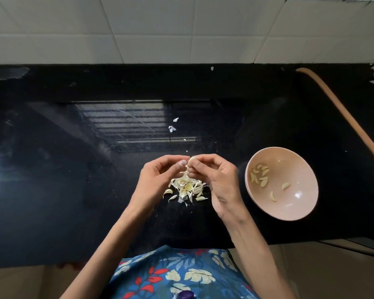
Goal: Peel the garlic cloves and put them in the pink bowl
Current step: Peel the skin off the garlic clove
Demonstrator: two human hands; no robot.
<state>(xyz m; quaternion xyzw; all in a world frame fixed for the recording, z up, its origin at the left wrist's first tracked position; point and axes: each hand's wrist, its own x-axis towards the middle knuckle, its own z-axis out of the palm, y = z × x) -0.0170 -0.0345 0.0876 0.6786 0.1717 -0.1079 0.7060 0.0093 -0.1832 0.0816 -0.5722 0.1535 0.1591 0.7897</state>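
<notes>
A small pale garlic clove (pixel 191 161) sits between both hands above the black counter. My left hand (pixel 158 180) pinches it from the left with curled fingers, and my right hand (pixel 216 180) pinches it from the right. A strip of skin hangs below the clove. Under the hands lies a pile of garlic cloves and skins (pixel 187 189). The pink bowl (pixel 298 203) stands to the right of my right hand, tilted in view, with several peeled cloves (pixel 260 176) inside.
The glossy black counter (pixel 73 169) meets a white tiled wall (pixel 181 29) at the back. Small skin scraps (pixel 172 127) lie beyond the hands. An orange hose (pixel 343 117) runs diagonally at the right. The counter's front edge is near my body.
</notes>
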